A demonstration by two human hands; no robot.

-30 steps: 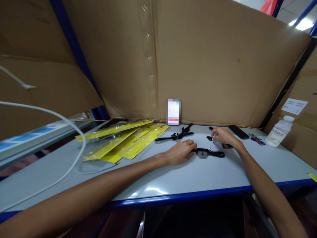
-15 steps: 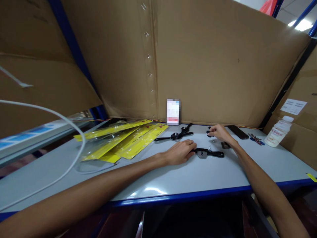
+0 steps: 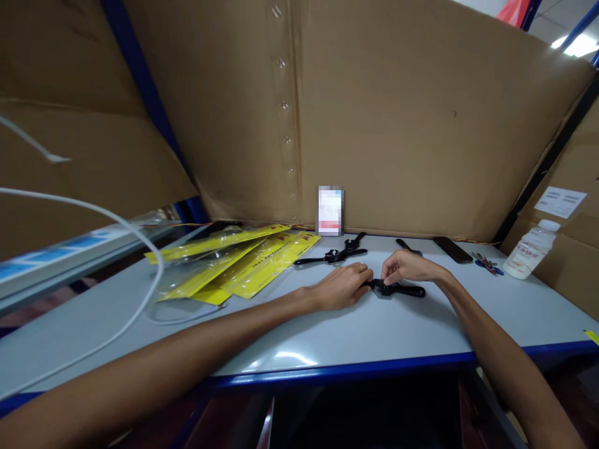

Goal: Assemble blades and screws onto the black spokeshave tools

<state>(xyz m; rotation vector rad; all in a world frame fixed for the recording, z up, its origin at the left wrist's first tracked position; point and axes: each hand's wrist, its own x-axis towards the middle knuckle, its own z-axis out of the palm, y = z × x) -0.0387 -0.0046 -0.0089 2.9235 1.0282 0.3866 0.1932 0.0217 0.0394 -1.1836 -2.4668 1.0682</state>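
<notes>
A black spokeshave (image 3: pixel 409 290) lies on the grey table, its two handles pointing left and right. My left hand (image 3: pixel 344 285) is closed around its left handle and rests on the tabletop. My right hand (image 3: pixel 397 268) pinches a small black cap (image 3: pixel 382 288) against the middle of the spokeshave, over the blade. The fingertips partly hide the cap. Two more black spokeshaves (image 3: pixel 331 255) lie crossed or touching beyond my left hand. Behind my right hand shows another black handle (image 3: pixel 406 246), partly covered by the fingers.
Yellow blister-pack cards (image 3: pixel 262 268) are piled at left, beside a white cable (image 3: pixel 159 274). A lit phone (image 3: pixel 330 212) leans against the cardboard wall (image 3: pixel 397 125). At right are a dark phone (image 3: pixel 452 249), keys (image 3: pixel 487 264) and a white bottle (image 3: pixel 528 252).
My right hand has come toward me and left from the back of the table, bringing the small black cap onto the spokeshave. My left hand has kept its grip on the handle.
</notes>
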